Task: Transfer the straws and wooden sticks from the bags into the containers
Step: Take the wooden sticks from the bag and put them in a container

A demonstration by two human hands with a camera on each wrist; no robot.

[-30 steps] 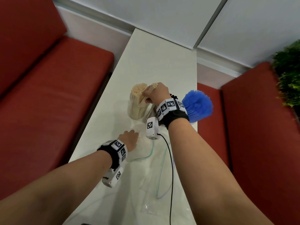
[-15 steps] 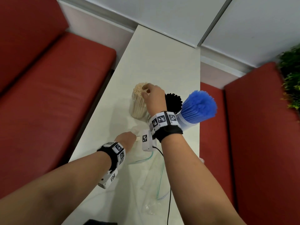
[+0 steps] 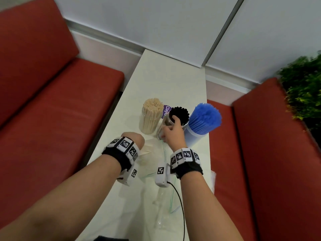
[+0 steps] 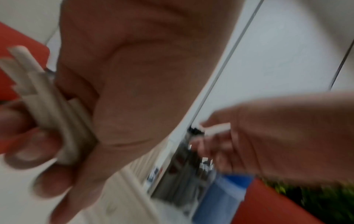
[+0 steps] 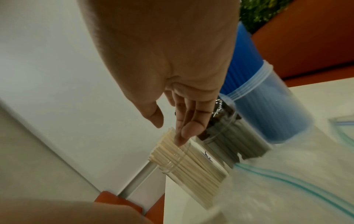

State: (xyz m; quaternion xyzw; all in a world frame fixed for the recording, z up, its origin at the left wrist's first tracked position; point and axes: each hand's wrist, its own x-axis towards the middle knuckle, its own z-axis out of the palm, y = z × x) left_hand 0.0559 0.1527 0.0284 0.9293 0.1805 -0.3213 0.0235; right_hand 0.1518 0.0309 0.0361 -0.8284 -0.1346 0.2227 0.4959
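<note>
The left hand (image 3: 134, 139) is gripping a small bundle of wooden sticks (image 4: 51, 109), fingers curled round it, over a clear bag (image 3: 149, 153) lying on the white table (image 3: 166, 80). The right hand (image 3: 173, 133) is reaching forward with fingers straight and relaxed, holding nothing, beside the rim of the container of black straws (image 3: 178, 115). Just left of that hand is standing the container of wooden sticks (image 3: 152, 115); just right of it is standing the container of blue straws (image 3: 203, 124). More clear bags (image 3: 165, 206) are lying between the forearms.
</note>
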